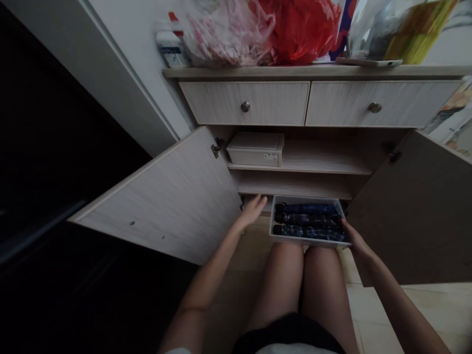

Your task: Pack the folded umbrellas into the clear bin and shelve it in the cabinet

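Note:
A translucent plastic storage box [308,241] sits at the front of the cabinet, just above my knees. Inside lie three folded umbrellas side by side: a blue umbrella [309,208], a dark plaid umbrella [309,219] and another plaid umbrella [309,231] nearest me, their black ends to the left. My right hand [357,239] grips the box's right front corner; some of its fingers are hidden beneath. To the left of the box, and apart from it, my left hand [253,211] holds nothing, its fingers stretched out toward the cabinet.
Both cabinet doors stand open, the left door [177,196] and the right door [416,211]. A white lidded box [254,149] rests on the upper shelf [324,157]; a lower shelf [295,184] runs beneath. Plastic bags, including a red bag [302,32], and a white bottle [171,49] crowd the top.

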`<state>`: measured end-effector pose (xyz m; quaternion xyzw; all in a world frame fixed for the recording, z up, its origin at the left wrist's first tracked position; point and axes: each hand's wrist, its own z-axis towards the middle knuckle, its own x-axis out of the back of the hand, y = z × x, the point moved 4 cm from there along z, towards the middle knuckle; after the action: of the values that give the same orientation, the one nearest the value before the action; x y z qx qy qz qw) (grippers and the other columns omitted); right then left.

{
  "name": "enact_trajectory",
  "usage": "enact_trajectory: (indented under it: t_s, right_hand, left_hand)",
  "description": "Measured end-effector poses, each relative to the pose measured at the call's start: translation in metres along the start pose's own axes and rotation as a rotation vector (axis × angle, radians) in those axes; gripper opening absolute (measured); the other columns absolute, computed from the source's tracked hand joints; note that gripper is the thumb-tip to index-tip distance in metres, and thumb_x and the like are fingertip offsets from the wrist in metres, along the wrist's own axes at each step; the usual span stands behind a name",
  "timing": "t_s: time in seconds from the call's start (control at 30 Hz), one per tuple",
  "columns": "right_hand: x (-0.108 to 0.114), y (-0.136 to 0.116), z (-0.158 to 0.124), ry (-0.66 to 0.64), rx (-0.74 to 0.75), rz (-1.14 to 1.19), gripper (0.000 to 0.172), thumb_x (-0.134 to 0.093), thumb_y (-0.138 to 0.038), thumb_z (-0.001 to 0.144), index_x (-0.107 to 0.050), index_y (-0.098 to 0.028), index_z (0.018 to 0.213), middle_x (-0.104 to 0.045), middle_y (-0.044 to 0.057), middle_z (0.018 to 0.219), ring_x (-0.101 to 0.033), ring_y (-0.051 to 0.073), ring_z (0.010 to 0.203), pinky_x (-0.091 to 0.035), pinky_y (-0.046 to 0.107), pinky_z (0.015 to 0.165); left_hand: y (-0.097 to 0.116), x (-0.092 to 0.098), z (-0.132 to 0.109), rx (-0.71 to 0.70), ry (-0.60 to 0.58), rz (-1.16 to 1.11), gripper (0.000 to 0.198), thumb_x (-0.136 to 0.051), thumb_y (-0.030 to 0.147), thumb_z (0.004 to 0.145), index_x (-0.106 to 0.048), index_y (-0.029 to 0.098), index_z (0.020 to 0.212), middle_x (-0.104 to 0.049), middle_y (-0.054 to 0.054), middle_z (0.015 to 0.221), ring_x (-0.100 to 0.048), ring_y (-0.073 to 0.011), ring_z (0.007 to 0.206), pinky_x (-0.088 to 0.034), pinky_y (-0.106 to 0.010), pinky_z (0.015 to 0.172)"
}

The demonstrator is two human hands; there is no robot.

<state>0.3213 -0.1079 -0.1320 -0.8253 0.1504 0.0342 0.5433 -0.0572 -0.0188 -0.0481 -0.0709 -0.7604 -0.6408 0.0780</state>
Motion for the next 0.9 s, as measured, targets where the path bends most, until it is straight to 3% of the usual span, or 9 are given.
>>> enact_trajectory:
  t_s: [0.07,0.13,0.23,0.37,0.47,0.6,0.8,0.9]
  right_hand:
    - [0.004,0.003,0.002,0.003,0.016,0.001,0.034,-0.064,-0.053,0.084,-0.073,-0.025,0.101,-0.076,0.003,0.102,-0.068,0.028,0.109,-0.059,0.04,0.091]
    - [0.007,0.006,0.004,0.004,0.019,0.007,0.035,-0.063,-0.055,0.084,-0.073,-0.025,0.1,-0.076,0.003,0.105,-0.066,0.028,0.114,-0.058,0.042,0.094]
    - [0.01,0.009,0.005,-0.013,0.019,0.007,0.038,-0.061,-0.059,0.084,-0.074,-0.026,0.098,-0.075,0.004,0.108,-0.064,0.028,0.118,-0.056,0.043,0.098]
    - [0.011,0.008,0.005,-0.011,0.019,-0.012,0.038,-0.062,-0.06,0.083,-0.074,-0.027,0.097,-0.075,0.003,0.108,-0.064,0.029,0.118,-0.054,0.043,0.1]
    - [0.011,0.006,0.005,-0.021,0.019,-0.039,0.041,-0.062,-0.061,0.083,-0.075,-0.025,0.099,-0.074,0.004,0.111,-0.063,0.03,0.119,-0.054,0.044,0.101]
    - [0.011,0.005,0.007,-0.04,0.048,-0.059,0.045,-0.06,-0.064,0.084,-0.074,-0.025,0.103,-0.074,0.004,0.112,-0.063,0.03,0.12,-0.055,0.044,0.1]
    - [0.011,0.009,0.011,-0.043,0.015,-0.055,0.047,-0.059,-0.063,0.084,-0.072,-0.026,0.109,-0.073,0.003,0.116,-0.06,0.03,0.124,-0.052,0.045,0.104]
    - [0.011,0.007,0.01,-0.046,0.021,-0.052,0.045,-0.059,-0.062,0.084,-0.072,-0.027,0.107,-0.073,0.003,0.116,-0.06,0.03,0.124,-0.052,0.044,0.104]
  left_hand:
    - [0.041,0.029,0.039,-0.213,0.241,0.166,0.06,-0.07,0.051,0.08,-0.059,0.02,0.131,-0.047,-0.015,0.152,-0.032,-0.0318,0.148,-0.02,-0.044,0.123]
    - [0.08,0.048,0.078,-0.408,0.345,0.387,0.06,-0.066,0.046,0.085,-0.054,0.018,0.136,-0.042,-0.017,0.155,-0.03,-0.0329,0.148,-0.02,-0.044,0.123]
    - [0.116,0.057,0.129,-0.525,0.326,0.772,0.064,-0.062,0.042,0.088,-0.046,0.014,0.143,-0.036,-0.021,0.158,-0.027,-0.0358,0.149,-0.018,-0.05,0.122]
    - [0.128,0.051,0.167,-0.571,0.21,1.105,0.055,-0.059,0.03,0.089,-0.051,0.013,0.141,-0.045,-0.022,0.151,-0.032,-0.0358,0.146,-0.015,-0.055,0.121]
    - [0.127,0.046,0.176,-0.599,0.187,1.158,0.045,-0.049,0.022,0.094,-0.056,0.016,0.138,-0.053,-0.018,0.145,-0.043,-0.0312,0.139,-0.024,-0.051,0.119]
    - [0.123,0.041,0.169,-0.653,0.226,1.203,0.044,-0.043,0.023,0.096,-0.057,0.017,0.138,-0.056,-0.017,0.143,-0.048,-0.0307,0.134,-0.035,-0.047,0.111]
    - [0.12,0.029,0.143,-0.709,0.242,1.265,0.044,-0.043,0.028,0.098,-0.057,0.018,0.138,-0.057,-0.017,0.142,-0.051,-0.0321,0.129,-0.037,-0.047,0.106]
    - [0.12,0.025,0.135,-0.705,0.203,1.176,0.042,-0.046,0.032,0.098,-0.058,0.02,0.136,-0.057,-0.016,0.142,-0.049,-0.0321,0.13,-0.035,-0.047,0.109]
